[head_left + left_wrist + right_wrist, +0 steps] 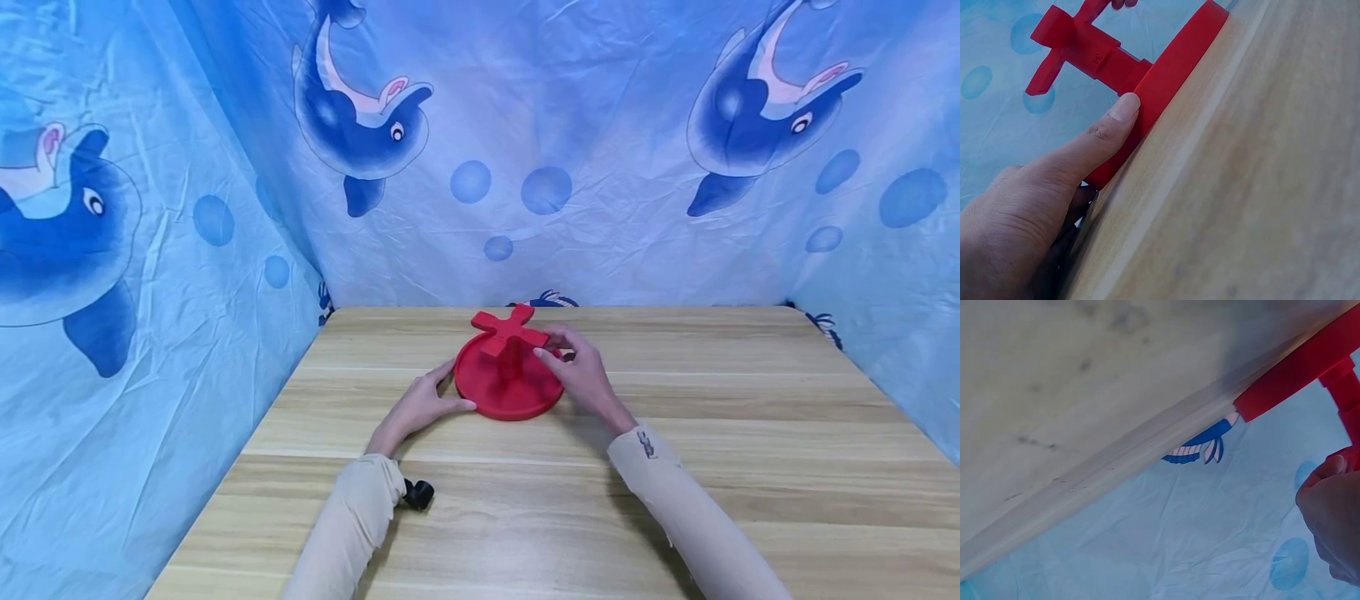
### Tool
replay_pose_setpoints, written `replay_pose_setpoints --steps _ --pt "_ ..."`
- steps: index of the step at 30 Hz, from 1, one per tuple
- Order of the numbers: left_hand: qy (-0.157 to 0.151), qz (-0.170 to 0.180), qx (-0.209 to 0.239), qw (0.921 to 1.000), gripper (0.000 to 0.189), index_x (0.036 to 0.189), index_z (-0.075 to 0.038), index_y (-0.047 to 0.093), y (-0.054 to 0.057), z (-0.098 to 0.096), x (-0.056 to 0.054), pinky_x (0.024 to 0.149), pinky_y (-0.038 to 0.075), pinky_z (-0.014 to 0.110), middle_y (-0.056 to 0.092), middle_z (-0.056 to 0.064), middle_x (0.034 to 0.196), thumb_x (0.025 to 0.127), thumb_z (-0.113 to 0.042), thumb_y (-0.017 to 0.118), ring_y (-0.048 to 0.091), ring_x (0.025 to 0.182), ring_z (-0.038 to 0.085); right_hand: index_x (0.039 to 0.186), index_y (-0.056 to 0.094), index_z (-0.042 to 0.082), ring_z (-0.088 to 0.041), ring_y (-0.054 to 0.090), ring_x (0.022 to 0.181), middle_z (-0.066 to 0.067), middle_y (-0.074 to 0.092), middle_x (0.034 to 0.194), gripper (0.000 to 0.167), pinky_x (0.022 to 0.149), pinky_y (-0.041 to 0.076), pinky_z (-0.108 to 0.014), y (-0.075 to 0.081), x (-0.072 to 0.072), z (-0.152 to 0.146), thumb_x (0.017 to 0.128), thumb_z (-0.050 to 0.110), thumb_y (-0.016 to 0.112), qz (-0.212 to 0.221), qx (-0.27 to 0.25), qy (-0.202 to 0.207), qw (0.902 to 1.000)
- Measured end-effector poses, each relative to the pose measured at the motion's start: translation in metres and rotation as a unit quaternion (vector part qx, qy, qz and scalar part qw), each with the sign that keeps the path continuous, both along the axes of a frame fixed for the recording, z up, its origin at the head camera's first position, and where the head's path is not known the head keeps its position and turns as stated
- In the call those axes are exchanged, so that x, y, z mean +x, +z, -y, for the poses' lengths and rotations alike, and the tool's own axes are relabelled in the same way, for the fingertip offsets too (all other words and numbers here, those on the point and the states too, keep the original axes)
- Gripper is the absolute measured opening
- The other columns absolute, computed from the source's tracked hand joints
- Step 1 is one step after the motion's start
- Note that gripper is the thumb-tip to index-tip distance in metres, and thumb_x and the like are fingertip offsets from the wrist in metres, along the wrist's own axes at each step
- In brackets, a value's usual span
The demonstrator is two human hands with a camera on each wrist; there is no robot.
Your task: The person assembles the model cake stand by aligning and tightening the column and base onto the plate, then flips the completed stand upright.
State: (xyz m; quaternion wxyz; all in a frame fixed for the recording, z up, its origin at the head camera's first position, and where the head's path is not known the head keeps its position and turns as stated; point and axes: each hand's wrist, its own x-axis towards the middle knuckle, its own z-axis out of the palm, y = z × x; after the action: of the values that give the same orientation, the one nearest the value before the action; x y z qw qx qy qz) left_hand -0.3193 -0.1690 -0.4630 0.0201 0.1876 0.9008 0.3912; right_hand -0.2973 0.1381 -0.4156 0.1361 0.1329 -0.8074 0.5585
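A red stand (510,402) sits upright on the wooden table: a shallow round base with a raised rim and a post rising from its middle. Topping the post is a red cross-shaped piece (512,327) with several flat arms. My left hand (422,407) holds the base at its left edge, and its thumb (1124,107) presses the outer rim. Past the thumb, faint raised marks show on the post. With curled fingers, my right hand (581,367) pinches one arm of the cross at its right side. In the right wrist view, that hand (1335,512) partly hides the arm.
The wooden table (750,500) extends on all sides of the stand. Blue cloth (600,250) printed with dolphins and bubbles walls in the back and both sides. A small black device (418,495) is at the left wrist.
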Motion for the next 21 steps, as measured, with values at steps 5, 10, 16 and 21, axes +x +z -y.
replay_pose_setpoints --steps 5,10,16,21 --pt "0.002 -0.001 -0.001 1.0000 0.104 0.163 -0.020 0.035 0.0000 -0.0007 0.0004 0.117 0.036 0.051 0.039 0.002 0.163 0.081 -0.061 0.083 0.035 0.149 0.027 0.143 0.059 0.007 -0.029 0.058 0.117 -0.012 0.065 0.125 0.050 0.095 0.052 -0.046 0.0009 0.0058 0.0026 0.097 0.019 0.075 0.014 -0.004 -0.001 0.9999" --pt "-0.003 0.000 0.004 1.0000 0.102 0.163 -0.021 0.035 -0.0008 -0.0006 0.0005 0.117 0.037 0.052 0.039 0.002 0.163 0.082 -0.059 0.083 0.036 0.149 0.027 0.142 0.059 0.008 -0.029 0.058 0.117 -0.011 0.065 0.125 0.047 0.096 0.052 -0.046 -0.0007 0.0038 0.0032 0.098 0.017 0.073 0.014 -0.004 -0.009 0.9999" --pt "-0.004 -0.001 0.004 1.0000 0.103 0.163 -0.019 0.035 -0.0023 -0.0004 0.0002 0.117 0.036 0.051 0.040 0.003 0.162 0.082 -0.058 0.083 0.037 0.148 0.027 0.138 0.061 0.007 -0.028 0.059 0.115 -0.011 0.066 0.124 0.044 0.094 0.054 -0.044 -0.0013 0.0017 0.0038 0.098 0.018 0.074 0.013 -0.001 -0.017 0.9998" --pt "0.001 -0.002 0.006 1.0000 0.103 0.163 -0.019 0.036 -0.0006 -0.0013 -0.0001 0.117 0.037 0.052 0.041 0.004 0.162 0.081 -0.058 0.084 0.037 0.148 0.028 0.135 0.063 0.007 -0.028 0.059 0.111 -0.010 0.067 0.121 0.040 0.090 0.055 -0.041 -0.0004 0.0010 0.0041 0.099 0.018 0.073 0.008 0.002 -0.019 0.9998"
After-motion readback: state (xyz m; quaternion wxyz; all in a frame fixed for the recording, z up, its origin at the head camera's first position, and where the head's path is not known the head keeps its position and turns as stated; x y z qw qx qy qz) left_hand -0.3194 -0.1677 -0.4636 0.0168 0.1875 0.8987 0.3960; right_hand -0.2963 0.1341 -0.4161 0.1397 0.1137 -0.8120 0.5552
